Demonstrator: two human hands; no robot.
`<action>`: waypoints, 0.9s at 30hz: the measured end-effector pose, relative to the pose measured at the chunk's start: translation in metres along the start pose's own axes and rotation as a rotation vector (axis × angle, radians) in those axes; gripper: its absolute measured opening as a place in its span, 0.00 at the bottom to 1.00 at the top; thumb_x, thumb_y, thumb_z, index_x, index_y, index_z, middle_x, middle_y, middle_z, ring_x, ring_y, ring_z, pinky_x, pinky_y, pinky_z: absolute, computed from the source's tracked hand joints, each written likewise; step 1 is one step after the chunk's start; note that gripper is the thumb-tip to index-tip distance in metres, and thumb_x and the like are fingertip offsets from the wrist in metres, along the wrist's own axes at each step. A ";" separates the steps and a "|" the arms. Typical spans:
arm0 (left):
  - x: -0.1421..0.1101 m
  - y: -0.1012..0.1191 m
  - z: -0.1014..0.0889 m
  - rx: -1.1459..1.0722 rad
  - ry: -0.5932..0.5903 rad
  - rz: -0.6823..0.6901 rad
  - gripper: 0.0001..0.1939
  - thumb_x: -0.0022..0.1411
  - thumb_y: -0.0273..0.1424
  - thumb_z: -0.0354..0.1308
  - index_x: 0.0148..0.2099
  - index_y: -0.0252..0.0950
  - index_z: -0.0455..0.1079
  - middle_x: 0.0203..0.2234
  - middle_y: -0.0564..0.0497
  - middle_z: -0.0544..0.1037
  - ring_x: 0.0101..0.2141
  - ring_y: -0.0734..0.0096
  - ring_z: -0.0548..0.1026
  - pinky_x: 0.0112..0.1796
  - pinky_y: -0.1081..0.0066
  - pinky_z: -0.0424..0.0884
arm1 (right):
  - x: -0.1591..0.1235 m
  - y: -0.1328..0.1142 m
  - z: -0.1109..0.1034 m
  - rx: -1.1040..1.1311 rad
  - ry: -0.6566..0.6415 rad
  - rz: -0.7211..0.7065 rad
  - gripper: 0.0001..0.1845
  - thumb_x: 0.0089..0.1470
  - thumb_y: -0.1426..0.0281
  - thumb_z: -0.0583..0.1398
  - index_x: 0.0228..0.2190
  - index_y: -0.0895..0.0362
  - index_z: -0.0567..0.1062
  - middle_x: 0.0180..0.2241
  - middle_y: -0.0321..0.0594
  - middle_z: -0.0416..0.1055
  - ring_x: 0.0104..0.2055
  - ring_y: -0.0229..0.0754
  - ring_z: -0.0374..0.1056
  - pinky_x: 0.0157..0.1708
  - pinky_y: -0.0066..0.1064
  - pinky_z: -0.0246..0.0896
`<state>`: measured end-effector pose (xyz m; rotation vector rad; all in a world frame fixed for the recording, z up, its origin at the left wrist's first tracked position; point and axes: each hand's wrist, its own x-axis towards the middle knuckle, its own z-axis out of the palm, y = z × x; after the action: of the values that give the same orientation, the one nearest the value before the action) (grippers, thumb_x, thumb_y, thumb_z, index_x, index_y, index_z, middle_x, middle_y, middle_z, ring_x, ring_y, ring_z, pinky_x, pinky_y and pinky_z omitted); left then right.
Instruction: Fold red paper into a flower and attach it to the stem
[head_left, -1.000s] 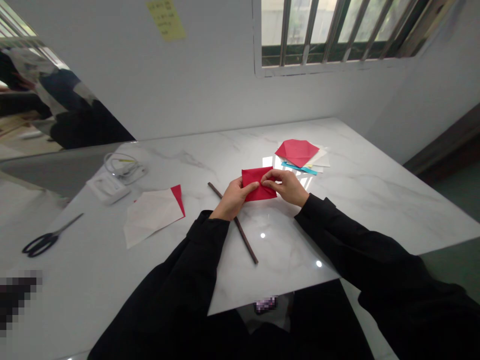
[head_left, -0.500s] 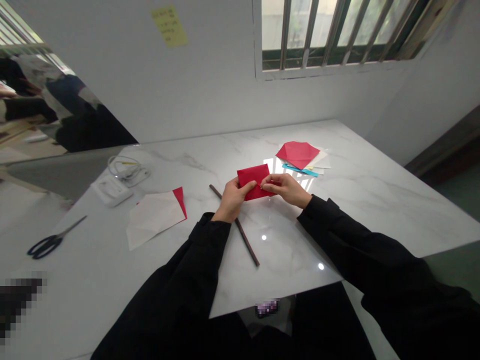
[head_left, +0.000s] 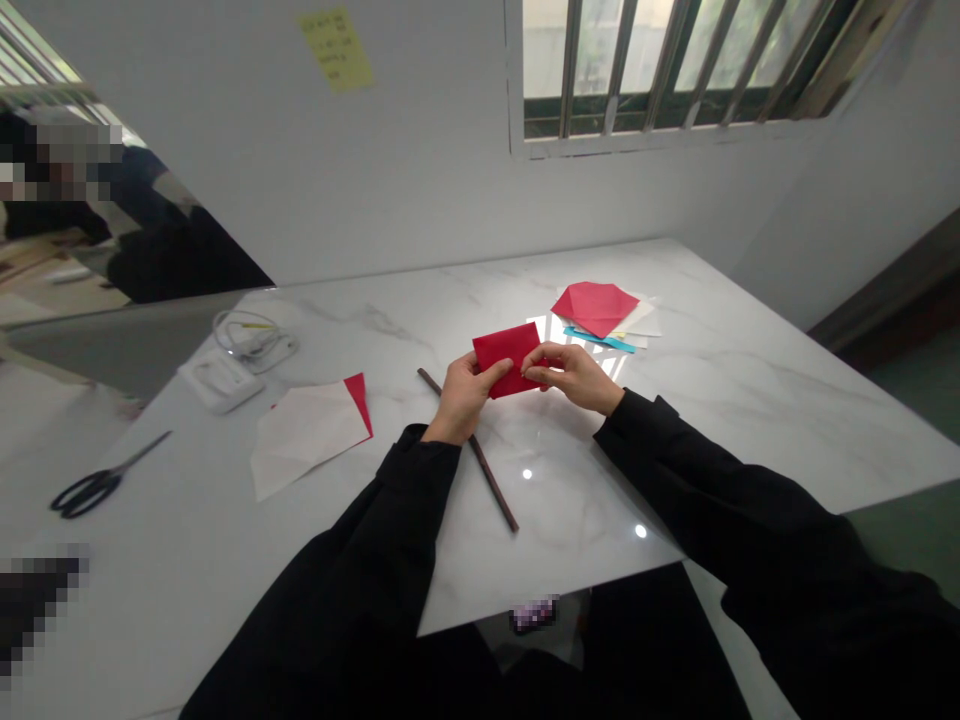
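Observation:
Both my hands hold a small folded red paper [head_left: 504, 358] above the middle of the marble table. My left hand [head_left: 463, 400] pinches its lower left side, with the thumb on top. My right hand [head_left: 571, 378] grips its right edge between thumb and fingers. Part of the paper is hidden by my fingers. A thin dark wooden stick [head_left: 480, 462] lies on the table, passing just under my left hand. Black sleeves cover both my forearms.
On the white marble table [head_left: 697, 420] lie a stack of coloured paper with a red folded sheet [head_left: 592, 309], a creased white-and-red sheet [head_left: 304, 437], black-handled scissors [head_left: 97, 489], a white box [head_left: 220, 383] and a white cable [head_left: 247, 335]. A mirror stands at left.
The red paper has turned slightly and lifted a little toward the far side. My two hands have drawn closer together around it, and the view has shifted slightly.

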<state>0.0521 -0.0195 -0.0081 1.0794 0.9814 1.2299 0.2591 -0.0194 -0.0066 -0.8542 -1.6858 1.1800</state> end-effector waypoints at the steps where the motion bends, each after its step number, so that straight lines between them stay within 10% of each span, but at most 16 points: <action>1: 0.000 0.000 0.000 -0.005 0.002 0.000 0.27 0.49 0.39 0.80 0.48 0.31 0.81 0.38 0.44 0.87 0.39 0.59 0.83 0.48 0.58 0.79 | 0.000 0.001 0.000 -0.007 0.005 -0.006 0.15 0.58 0.56 0.71 0.36 0.56 0.83 0.41 0.43 0.78 0.37 0.41 0.73 0.33 0.32 0.74; 11: -0.003 0.002 0.004 0.030 -0.028 0.021 0.24 0.51 0.38 0.79 0.47 0.32 0.82 0.40 0.44 0.87 0.38 0.61 0.82 0.45 0.61 0.77 | 0.001 0.007 0.000 -0.140 0.124 -0.081 0.12 0.61 0.59 0.69 0.37 0.55 0.84 0.41 0.43 0.81 0.43 0.46 0.75 0.49 0.41 0.71; 27: -0.009 0.004 0.006 0.075 -0.078 0.053 0.23 0.54 0.39 0.78 0.49 0.32 0.82 0.44 0.42 0.87 0.43 0.58 0.83 0.51 0.57 0.77 | 0.000 0.008 0.003 -0.151 0.128 -0.089 0.13 0.62 0.57 0.69 0.36 0.54 0.84 0.38 0.41 0.83 0.41 0.46 0.76 0.48 0.41 0.71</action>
<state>0.0565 -0.0285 -0.0024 1.2104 0.9507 1.1926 0.2565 -0.0185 -0.0146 -0.9169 -1.7046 0.9277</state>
